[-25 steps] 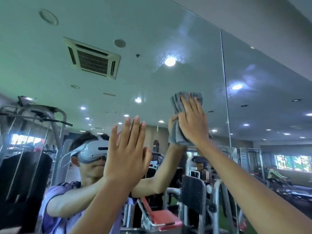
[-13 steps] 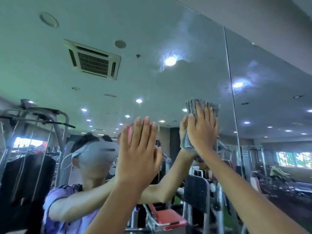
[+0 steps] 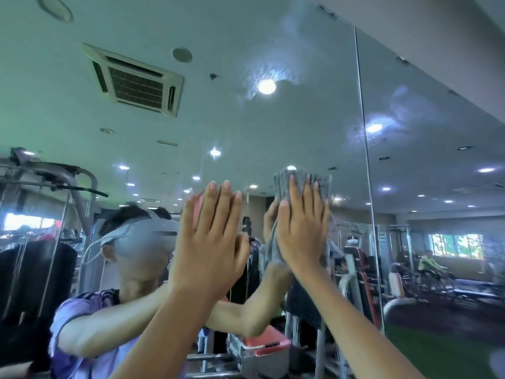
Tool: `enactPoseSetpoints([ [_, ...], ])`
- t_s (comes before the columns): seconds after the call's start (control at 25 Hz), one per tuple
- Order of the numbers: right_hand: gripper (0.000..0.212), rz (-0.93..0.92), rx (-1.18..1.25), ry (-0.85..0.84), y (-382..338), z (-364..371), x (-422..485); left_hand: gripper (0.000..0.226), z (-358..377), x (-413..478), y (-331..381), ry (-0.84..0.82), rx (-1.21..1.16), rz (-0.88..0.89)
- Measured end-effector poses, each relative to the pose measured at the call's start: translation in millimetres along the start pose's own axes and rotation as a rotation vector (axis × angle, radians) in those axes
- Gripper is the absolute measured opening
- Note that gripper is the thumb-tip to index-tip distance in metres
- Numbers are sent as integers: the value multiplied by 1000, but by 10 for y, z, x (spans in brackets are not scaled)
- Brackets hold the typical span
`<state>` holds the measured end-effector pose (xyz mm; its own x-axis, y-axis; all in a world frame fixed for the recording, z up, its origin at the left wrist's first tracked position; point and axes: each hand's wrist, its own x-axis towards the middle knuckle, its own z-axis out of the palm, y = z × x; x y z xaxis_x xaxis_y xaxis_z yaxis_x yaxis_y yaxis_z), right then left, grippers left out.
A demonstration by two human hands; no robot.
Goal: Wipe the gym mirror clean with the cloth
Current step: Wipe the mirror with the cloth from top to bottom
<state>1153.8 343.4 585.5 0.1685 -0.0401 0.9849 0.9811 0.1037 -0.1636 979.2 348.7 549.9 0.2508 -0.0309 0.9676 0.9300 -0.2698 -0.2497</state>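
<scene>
Gym machines filled the mirror (image 3: 246, 36) as the flat right hand (image 3: 303, 242) pressed the cloth (image 3: 281, 187) right of centre, the open left hand (image 3: 210, 247) seemingly bracing beside it.

Glossy mirror (image 3: 300, 64) (smeary), nubby cloth (image 3: 281, 187)

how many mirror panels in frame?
2. One glass mirror panel left of the vertical seam, where the right hand presses the grey cloth; a second glass panel right of the seam. More may lie off-frame.
</scene>
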Motion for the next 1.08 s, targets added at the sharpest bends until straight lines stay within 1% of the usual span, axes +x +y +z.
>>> enactPoseSetpoints([
  [0.04, 52, -102, -6, -1, -2, -7, -198, 67, 4, -51, 1, 4, -2, 3],
  [0.12, 52, -375, -44, -78, 233, -100, -562, 67, -17, -113, 4, -12, 15, 9],
  [0.16, 53, -471, -68, -125, 411, -153, -604, 67, -32, -123, 5, -16, 27, 15],
  [0.2, 53, -488, -87, -142, 543, -175, -526, 67, -35, -125, 5, -19, 36, 14],
  [0.24, 53, -417, -92, -137, 590, -168, -366, 68, -30, -127, 6, -24, 43, 9],
  [0.32, 52, -112, -43, -69, 416, -99, 36, 68, -27, -118, 19, -26, 54, 1],
  [0.36, 51, 3, -15, -52, 250, -70, 126, 69, -28, -130, 25, -23, 50, 0],
  [0.4, 51, 23, 8, -38, 96, -60, 102, 68, -27, -162, 24, -19, 46, 2],
  [0.44, 52, -45, 13, -21, 26, -55, -24, 68, -20, -207, 25, -15, 46, 8],
  [0.48, 53, -189, 4, -30, 67, -64, -232, 68, -17, -254, 25, -13, 49, 16],
  [0.56, 53, -502, -45, -106, 345, -167, -648, 67, -28, -303, 30, -15, 57, 26],
  [0.6, 53, -566, -62, -129, 515, -214, -660, 67, -37, -316, 35, -19, 60, 23],
  [0.64, 53, -537, -66, -122, 601, -212, -553, 67, -39, -331, 39, -23, 62, 17],
  [0.68, 53, -416, -65, -97, 585, -179, -365, 67, -36, -335, 47, -21, 68, 12],
  [0.76, 51, -79, 7, -34, 294, -87, 61, 66, -28, -328, 58, -11, 84, 9],
  [0.8, 51, 12, 35, -25, 112, -60, 142, 66, -24, -328, 54, -4, 88, 8],
  [0.84, 51, 10, 45, -14, -24, -38, 101, 66, -19, -331, 48, 2, 88, 6],
  [0.88, 53, -74, 45, 3, -77, -19, -45, 65, -14, -341, 44, 8, 83, 4],
  [1.0, 52, -486, 12, -62, 220, -119, -664, 65, 4, -355, 37, 23, 69, 9],
  [1.04, 51, -561, -3, -99, 379, -160, -698, 66, 3, -360, 38, 21, 68, 9],
  [1.08, 51, -579, -12, -118, 500, -173, -621, 66, -6, -363, 41, 16, 68, 11],
])
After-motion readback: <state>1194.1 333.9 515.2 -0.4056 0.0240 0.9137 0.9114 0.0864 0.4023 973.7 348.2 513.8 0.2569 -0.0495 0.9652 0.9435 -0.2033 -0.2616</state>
